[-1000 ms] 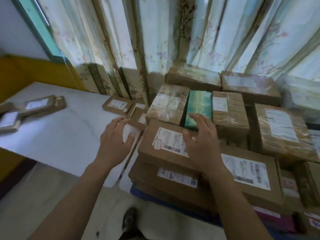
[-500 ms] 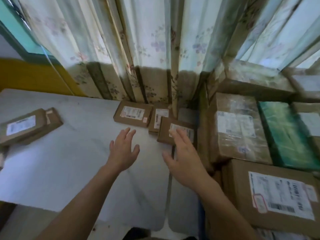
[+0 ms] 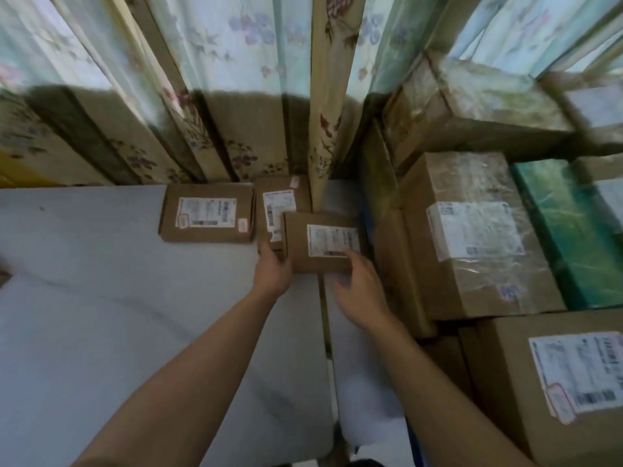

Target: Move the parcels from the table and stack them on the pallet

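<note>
Three small brown parcels with white labels lie at the far edge of the white table. The nearest small parcel sits at the table's right end. My left hand grips its left side, fingers curled around the edge. My right hand touches its near right corner, fingers on the label's lower edge. A second parcel lies partly under it, a third flat parcel further left. On the right stands the stack of large boxes, the pallet hidden under it.
Floral curtains hang right behind the table and the parcels. A green wrapped box and a labelled carton sit in the stack. A narrow gap splits two table tops.
The view swung left from the stack to the table. Both hands went forward from open above the table to the nearest small parcel and closed on its sides.
</note>
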### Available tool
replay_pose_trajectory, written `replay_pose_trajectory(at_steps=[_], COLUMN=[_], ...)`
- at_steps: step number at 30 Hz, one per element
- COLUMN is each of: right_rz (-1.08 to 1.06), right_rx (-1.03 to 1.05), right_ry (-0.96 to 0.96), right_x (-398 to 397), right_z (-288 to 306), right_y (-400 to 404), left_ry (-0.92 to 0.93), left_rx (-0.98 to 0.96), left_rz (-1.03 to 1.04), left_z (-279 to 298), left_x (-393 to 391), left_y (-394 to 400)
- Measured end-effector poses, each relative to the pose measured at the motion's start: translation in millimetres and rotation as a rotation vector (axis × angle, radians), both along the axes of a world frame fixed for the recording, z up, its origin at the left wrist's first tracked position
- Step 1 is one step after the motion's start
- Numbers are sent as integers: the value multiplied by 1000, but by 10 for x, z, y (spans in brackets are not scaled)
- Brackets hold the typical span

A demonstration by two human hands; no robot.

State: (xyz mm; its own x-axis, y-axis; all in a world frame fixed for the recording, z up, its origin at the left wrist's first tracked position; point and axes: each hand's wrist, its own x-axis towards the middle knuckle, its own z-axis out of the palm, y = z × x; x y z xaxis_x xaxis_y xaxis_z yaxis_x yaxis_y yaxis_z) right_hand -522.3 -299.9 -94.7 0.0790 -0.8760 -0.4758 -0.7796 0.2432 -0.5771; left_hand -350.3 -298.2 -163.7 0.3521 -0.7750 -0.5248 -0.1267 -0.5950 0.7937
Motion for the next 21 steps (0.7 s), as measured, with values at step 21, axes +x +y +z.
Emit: replay_pose_trajectory(at_steps=[21], right_rz=[-194], right_rx=[-429], right_ry=[-394], right_x=[196], right_z=[1068], right_y=[327], left_ry=[-232], left_rx=[-572], left_rz=[420], left_z=[1476], left_x=[211], left_y=[876])
